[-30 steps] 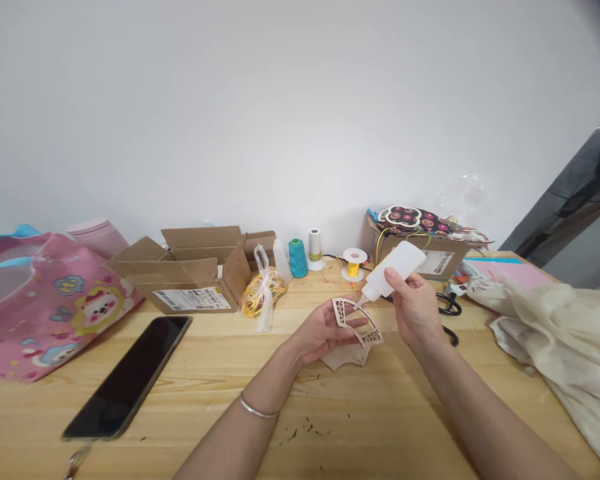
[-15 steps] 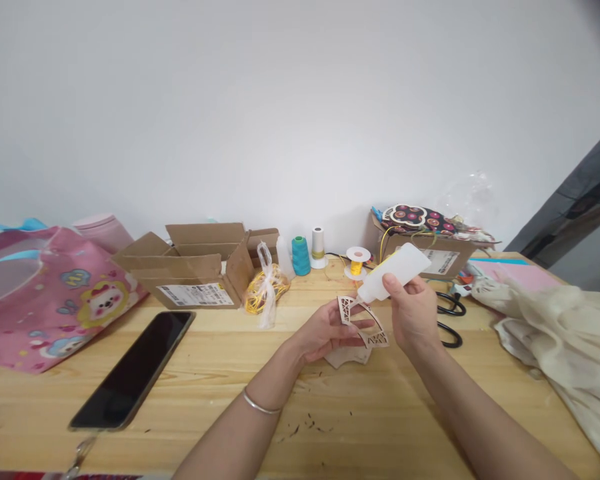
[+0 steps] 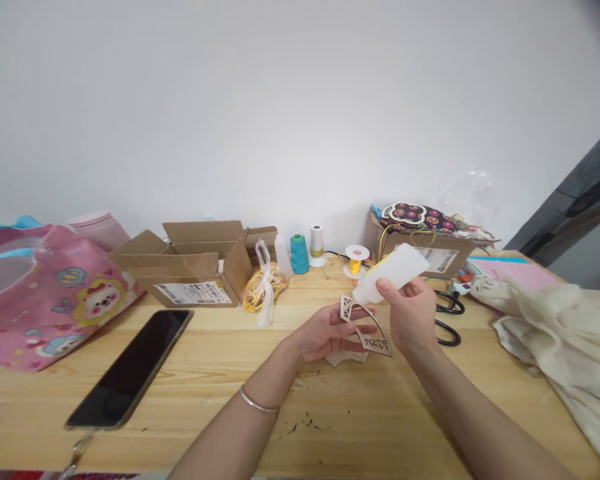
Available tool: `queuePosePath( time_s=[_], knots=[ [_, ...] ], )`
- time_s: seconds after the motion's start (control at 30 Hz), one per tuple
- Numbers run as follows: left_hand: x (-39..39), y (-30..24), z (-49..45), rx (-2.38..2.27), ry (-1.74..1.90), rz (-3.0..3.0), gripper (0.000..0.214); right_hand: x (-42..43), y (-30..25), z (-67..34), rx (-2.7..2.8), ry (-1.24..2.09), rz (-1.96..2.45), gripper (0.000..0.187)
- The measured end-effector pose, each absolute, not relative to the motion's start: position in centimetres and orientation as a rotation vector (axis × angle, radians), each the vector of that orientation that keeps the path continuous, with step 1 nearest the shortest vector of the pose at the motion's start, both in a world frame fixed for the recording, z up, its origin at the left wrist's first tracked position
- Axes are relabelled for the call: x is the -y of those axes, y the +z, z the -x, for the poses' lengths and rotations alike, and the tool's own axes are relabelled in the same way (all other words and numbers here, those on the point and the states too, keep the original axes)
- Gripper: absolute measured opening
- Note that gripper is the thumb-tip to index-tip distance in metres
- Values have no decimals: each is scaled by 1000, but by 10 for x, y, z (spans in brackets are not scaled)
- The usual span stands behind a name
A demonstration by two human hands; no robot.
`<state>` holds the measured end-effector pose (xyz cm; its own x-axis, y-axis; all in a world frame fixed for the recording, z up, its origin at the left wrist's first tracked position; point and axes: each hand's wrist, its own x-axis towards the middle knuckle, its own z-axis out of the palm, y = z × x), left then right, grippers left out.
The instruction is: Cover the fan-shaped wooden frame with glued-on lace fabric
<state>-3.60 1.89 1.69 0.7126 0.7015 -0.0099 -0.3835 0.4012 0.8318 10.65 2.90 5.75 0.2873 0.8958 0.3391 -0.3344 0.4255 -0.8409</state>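
Between the fingers of my left hand (image 3: 325,333) is a curved, fan-shaped wooden cutout (image 3: 377,343) with lattice openings at its ends. My right hand (image 3: 413,313) is closed around a white squeeze bottle (image 3: 397,270), tilted with its nozzle end down at the cutout's upper left corner. Whether the tip touches the wood I cannot tell. Below my left hand, a second pale wooden piece (image 3: 347,359) lies on the table, partly hidden by the fingers.
An open cardboard box (image 3: 190,267), bagged yellow cord (image 3: 265,290), a teal thread cone (image 3: 299,255), a white spool (image 3: 317,243) and a yellow wire spool (image 3: 355,260) stand behind. A phone (image 3: 133,370) and pink bag (image 3: 55,300) lie left; beige cloth (image 3: 555,333) lies right.
The lattice cutout has turned slightly in my left hand, its lower end tipping down. The bottle's nozzle end has shifted a little left and down along with my right hand.
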Motion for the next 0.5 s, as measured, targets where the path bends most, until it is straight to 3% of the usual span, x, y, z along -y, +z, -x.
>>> queuePosePath(
  time_s=[0.5],
  knots=[
    [-19, 14, 37, -389, 719, -939, 42, -29, 57, -108, 962, 927, 749, 24]
  ],
)
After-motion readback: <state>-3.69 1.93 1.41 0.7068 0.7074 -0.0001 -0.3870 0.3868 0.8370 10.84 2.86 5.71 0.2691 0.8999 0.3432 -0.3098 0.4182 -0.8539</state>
